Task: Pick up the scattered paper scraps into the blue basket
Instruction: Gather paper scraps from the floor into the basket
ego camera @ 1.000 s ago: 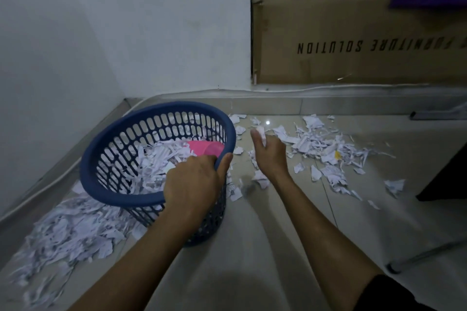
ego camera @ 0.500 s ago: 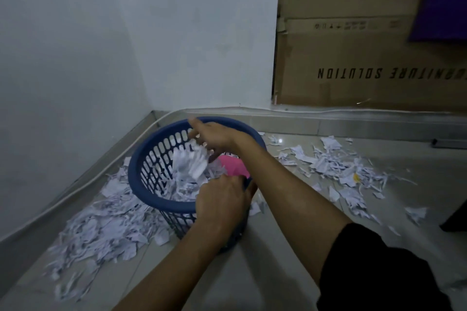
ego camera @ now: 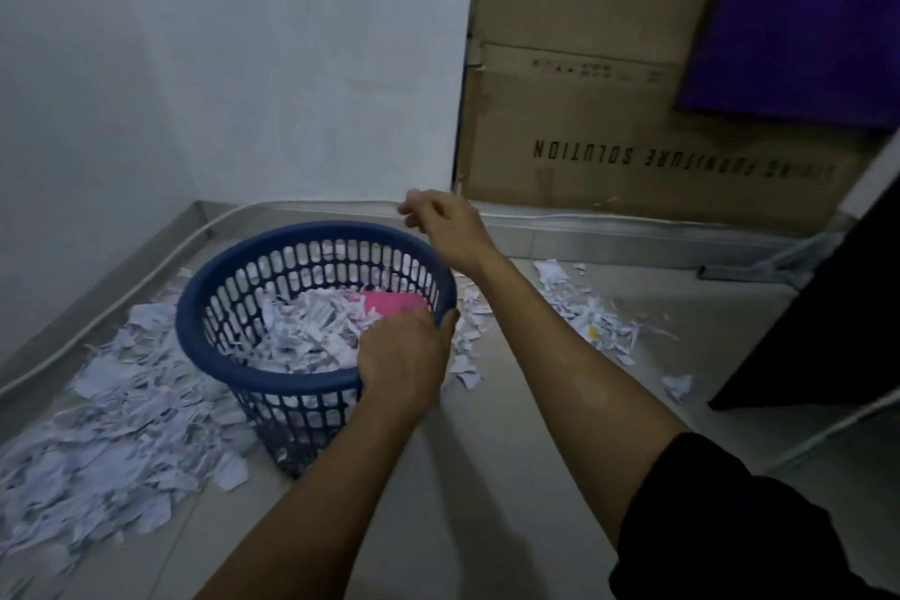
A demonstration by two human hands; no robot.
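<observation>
The blue basket stands on the floor near the room's corner, partly filled with white paper scraps and a pink piece. My left hand grips the basket's near right rim. My right hand hovers above the basket's far right rim with loosely curled fingers and nothing seen in it. A large heap of white scraps lies on the floor left of the basket. A smaller scatter of scraps lies to the right.
White walls meet in the corner behind the basket. A big cardboard box leans at the back right with a purple sheet on it. A dark furniture edge stands at the right. A cable runs along the skirting.
My right hand dropped its scraps into the basket and has lifted up and back to the right, empty. My left hand stayed on the rim. The view shifted left.
</observation>
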